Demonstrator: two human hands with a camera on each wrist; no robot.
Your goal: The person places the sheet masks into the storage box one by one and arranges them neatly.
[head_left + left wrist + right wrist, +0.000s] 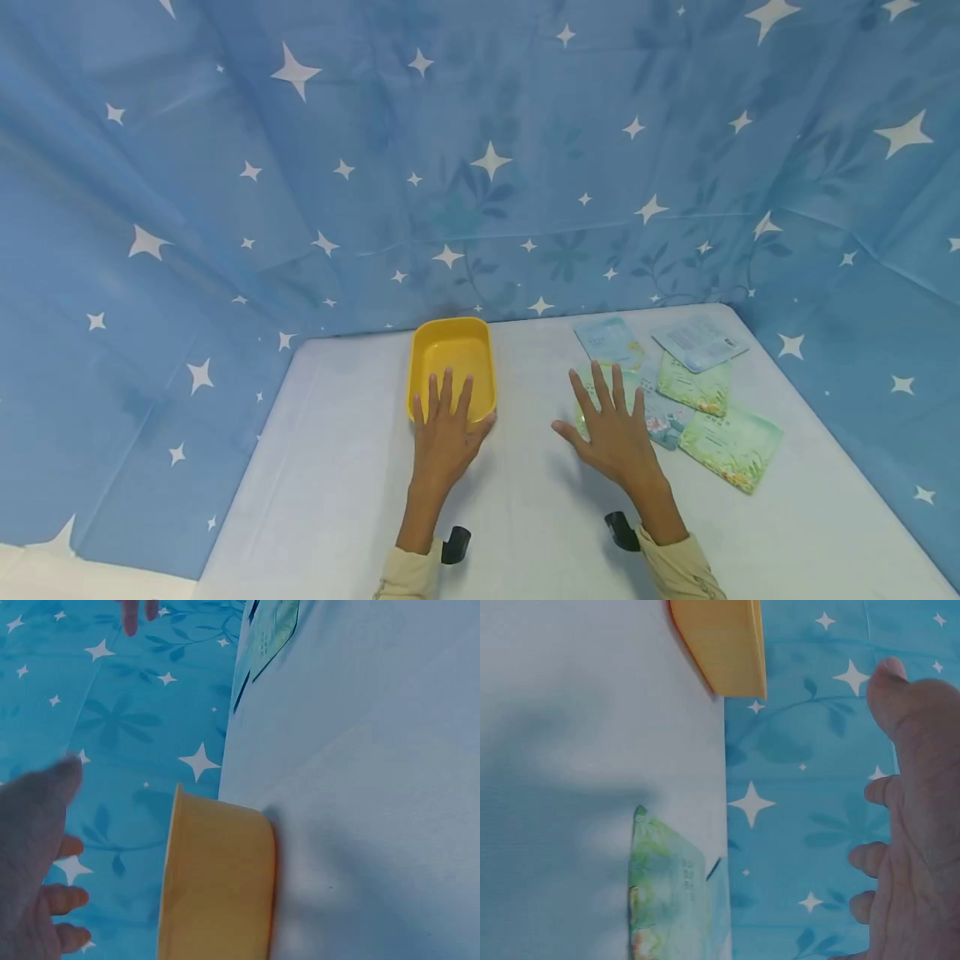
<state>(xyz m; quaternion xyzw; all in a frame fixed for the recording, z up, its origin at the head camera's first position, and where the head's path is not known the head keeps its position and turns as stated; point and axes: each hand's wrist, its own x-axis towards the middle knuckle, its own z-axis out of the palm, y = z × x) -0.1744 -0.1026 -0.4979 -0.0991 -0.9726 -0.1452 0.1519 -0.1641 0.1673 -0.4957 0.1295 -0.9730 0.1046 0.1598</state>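
Observation:
My left hand (445, 437) hovers palm down over the near end of a yellow tray (451, 327), fingers spread and holding nothing. In the left wrist view the tray's side wall (221, 877) stands apart from the thumb and fingers. To the right, my right hand (618, 437) is held above the table with its fingers spread, partly covering a green flat packet (587, 410). Around it lie more flat packets: a blue one (609, 340), a floral blue-grey one (663, 417) and a green one (731, 448). The right wrist view shows a gap between hand and packet (664, 892).
A white-covered table (330, 467) carries everything. Behind it and along both sides hangs a blue curtain (450, 208) with white stars. Toward the back right corner, a pale blue packet (697, 342) overlaps another green packet (693, 385). Each wrist wears a black device (456, 546).

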